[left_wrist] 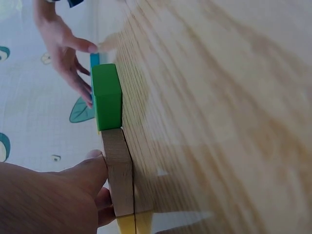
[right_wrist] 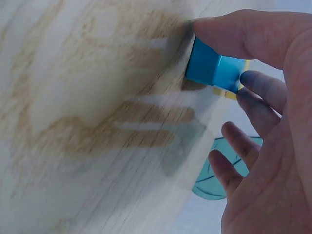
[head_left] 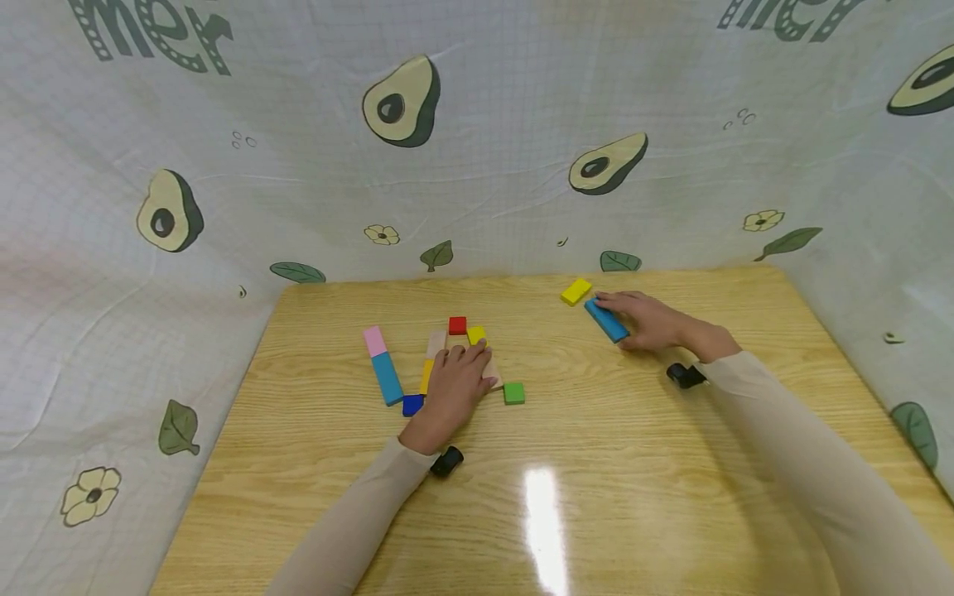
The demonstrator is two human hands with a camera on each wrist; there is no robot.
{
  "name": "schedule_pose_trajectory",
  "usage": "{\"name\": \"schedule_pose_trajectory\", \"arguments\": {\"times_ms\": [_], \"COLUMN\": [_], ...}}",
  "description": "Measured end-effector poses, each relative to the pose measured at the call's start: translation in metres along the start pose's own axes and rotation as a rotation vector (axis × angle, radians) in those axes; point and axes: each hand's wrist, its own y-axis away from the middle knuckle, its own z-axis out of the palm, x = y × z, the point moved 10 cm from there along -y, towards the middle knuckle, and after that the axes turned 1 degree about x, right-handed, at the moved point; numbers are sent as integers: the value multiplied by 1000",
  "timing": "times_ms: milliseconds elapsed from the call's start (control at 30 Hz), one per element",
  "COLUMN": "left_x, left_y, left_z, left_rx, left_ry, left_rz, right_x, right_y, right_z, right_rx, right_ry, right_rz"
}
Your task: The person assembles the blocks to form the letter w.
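Note:
My right hand [head_left: 652, 321] pinches a long light-blue block [head_left: 605, 319] on the right side of the table, the thumb at its near end and two fingertips at the far side. A yellow block [head_left: 576, 291] lies just beyond it. On the left, my left hand [head_left: 455, 389] rests over a group of blocks, its fingertips touching a yellow block [head_left: 477, 334] and the thumb beside a plain wooden block [left_wrist: 121, 185]. A green block [head_left: 514, 393] adjoins that wooden block's near end. Under the hand, an orange block [head_left: 426, 377] is partly hidden.
Around the left hand lie a red block [head_left: 458, 325], another plain wooden block [head_left: 436, 342] and a dark-blue block [head_left: 413, 405]. Farther left, a pink block [head_left: 376, 340] and a blue block [head_left: 387, 378] form a slanted line. A printed cloth [head_left: 507, 199] hangs behind the table.

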Motion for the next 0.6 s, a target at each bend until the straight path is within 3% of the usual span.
{"name": "schedule_pose_trajectory", "arguments": {"times_ms": [600], "left_x": [1], "left_y": [0], "left_z": [-1], "left_rx": [4], "left_ry": [-4], "left_rz": [-5], "right_x": [-2], "right_y": [-4], "right_z": [2], "right_rx": [63], "right_ry": [10], "right_rz": [2]}}
